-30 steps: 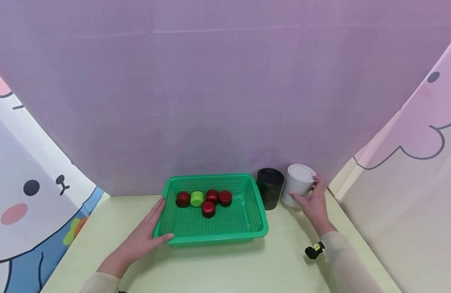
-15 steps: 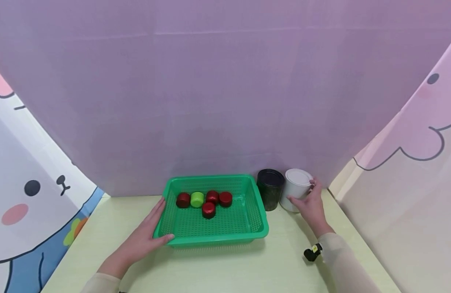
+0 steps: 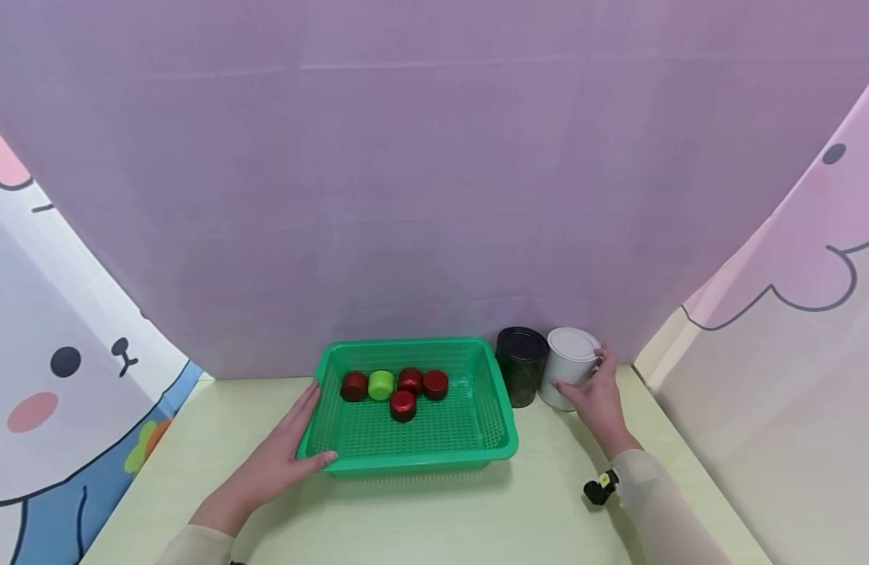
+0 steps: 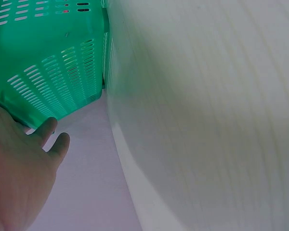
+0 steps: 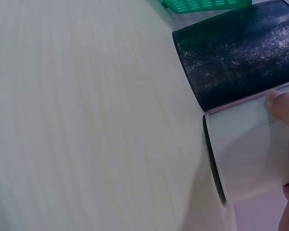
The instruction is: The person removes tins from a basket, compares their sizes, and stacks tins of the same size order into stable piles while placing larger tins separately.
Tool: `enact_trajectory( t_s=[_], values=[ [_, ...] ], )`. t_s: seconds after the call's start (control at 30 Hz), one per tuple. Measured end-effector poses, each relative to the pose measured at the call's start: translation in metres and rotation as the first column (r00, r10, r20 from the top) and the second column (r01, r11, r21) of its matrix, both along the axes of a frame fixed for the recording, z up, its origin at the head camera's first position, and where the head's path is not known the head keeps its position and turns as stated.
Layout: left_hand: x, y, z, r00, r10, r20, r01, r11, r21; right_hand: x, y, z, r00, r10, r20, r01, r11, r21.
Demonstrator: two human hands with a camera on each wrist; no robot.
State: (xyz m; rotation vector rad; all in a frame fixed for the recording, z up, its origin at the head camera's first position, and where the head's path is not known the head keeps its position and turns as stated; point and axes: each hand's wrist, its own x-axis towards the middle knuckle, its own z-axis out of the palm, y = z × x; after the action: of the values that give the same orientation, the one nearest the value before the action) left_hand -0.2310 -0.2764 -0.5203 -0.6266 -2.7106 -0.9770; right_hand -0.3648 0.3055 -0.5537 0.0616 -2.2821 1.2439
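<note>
In the head view a green plastic basket (image 3: 420, 457) stands on the table, with my left hand (image 3: 282, 459) at its left end. The fingers lie straight along that side and the thumb rests by the front left corner of the rim. To the basket's right, my right hand (image 3: 601, 402) grips a white lidded can (image 3: 570, 357), thumb on the front and fingers at the far right side. A black can (image 3: 521, 369) stands directly left of it. The right wrist view shows the white can (image 5: 245, 154) standing right against the black can (image 5: 236, 55).
Several small, shiny dark red round pieces (image 3: 402, 404) and one lime green piece (image 3: 381, 384) sit in the back half of the basket. Behind everything rises a purple cloth wall (image 3: 420, 196). Printed side panels (image 3: 787, 377) border the pale table (image 3: 434, 526).
The white can, leaning at first, has come down upright beside the black can, moving slightly left with my right hand on it. My left hand and the basket have stayed put.
</note>
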Motion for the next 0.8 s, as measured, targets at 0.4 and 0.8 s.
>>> enact_trajectory(
  t_s=[0.4, 0.8],
  values=[
    [-0.0009, -0.0010, -0.0012, 1.000, -0.005, -0.003, 0.005, 1.000, 0.003, 0.0015, -0.0009, 0.0006, 0.999, -0.009, 0.033, 0.008, 1.000, 0.025],
    [-0.0002, -0.0008, 0.0000, 1.000, -0.010, -0.003, 0.010, 1.000, 0.006, 0.0029, 0.0043, -0.0003, 0.999, 0.052, 0.012, -0.051, 0.998, -0.023]
  ],
)
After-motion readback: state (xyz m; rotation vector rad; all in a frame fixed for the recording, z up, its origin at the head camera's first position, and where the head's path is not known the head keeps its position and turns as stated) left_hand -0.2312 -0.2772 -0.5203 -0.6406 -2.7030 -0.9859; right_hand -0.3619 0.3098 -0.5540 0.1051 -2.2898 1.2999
